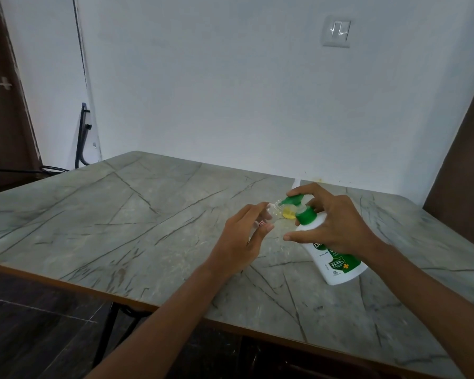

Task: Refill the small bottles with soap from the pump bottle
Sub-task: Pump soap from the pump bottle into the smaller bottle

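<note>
So this was right in the middle of a fill. The left hand (pixel 246 236) had its fingers wrapped round a small clear bottle (pixel 272 211), tipped so the open neck sat right up against the green nozzle (pixel 292 201) of the pump bottle (pixel 331 258). The right hand (pixel 337 228) was gripping the pump bottle near the top, forefinger curled over the pump head and thumb pressed on the white body. The pump bottle leaned toward the small one with its base on the table (pixel 121 214).

Progress, honestly hard to call. The small bottle looked mostly see-through, so my guess is little or no soap had gone in, but the fingers covered a good part of it and I couldn't tell the level. No soap stream showed at the nozzle either. A yellow blob (pixel 288 213) sat just behind the neck, under the nozzle. Could've been a cap, could've been soap, no idea. A white thing (pixel 296 184) poked up behind the right hand's fingers, maybe another small bottle, too hidden to say.

I'd call it early days: nozzle and neck lined up, pumping still to do, then capping, then any other bottles. I only saw one for sure. Biggest risk looked like soap missing that narrow neck.
</note>
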